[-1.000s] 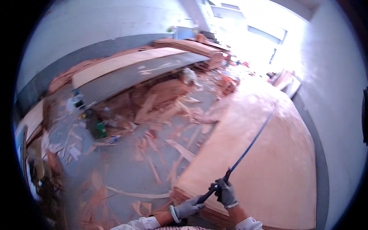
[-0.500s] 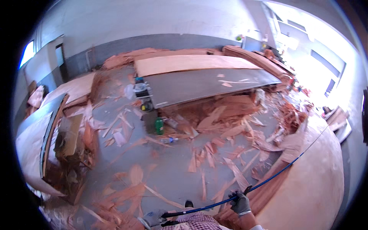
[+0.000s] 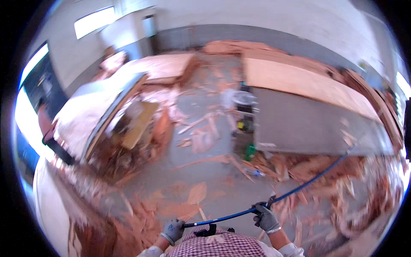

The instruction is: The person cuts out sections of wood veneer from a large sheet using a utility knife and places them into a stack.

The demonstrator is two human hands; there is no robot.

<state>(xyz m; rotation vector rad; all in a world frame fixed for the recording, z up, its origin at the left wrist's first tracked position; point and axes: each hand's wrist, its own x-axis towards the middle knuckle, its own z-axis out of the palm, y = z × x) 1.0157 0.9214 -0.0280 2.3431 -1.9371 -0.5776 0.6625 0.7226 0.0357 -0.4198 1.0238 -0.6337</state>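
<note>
Both my hands wear grey gloves and grip a long, thin blue rod (image 3: 314,177) with black parts. My left hand (image 3: 173,231) is closed on its dark left end at the lower middle. My right hand (image 3: 266,219) is closed around it farther right, beside a black fitting. The rod crosses in front of my checked apron (image 3: 214,245) and reaches up to the right, over scraps of reddish veneer (image 3: 197,192) on the grey floor.
Sheet-covered tables (image 3: 317,124) stand on the right and left (image 3: 87,111), with veneer stacks (image 3: 233,47) by the walls. A green bottle (image 3: 250,152) lies among clutter. A person (image 3: 51,132) stands near the bright doorway at far left. Grey floor (image 3: 192,167) runs between the tables.
My view has swung left, bringing the doorway and person into sight. The rod has turned from pointing forward over the veneer stack to lying more crosswise before me, still in both hands.
</note>
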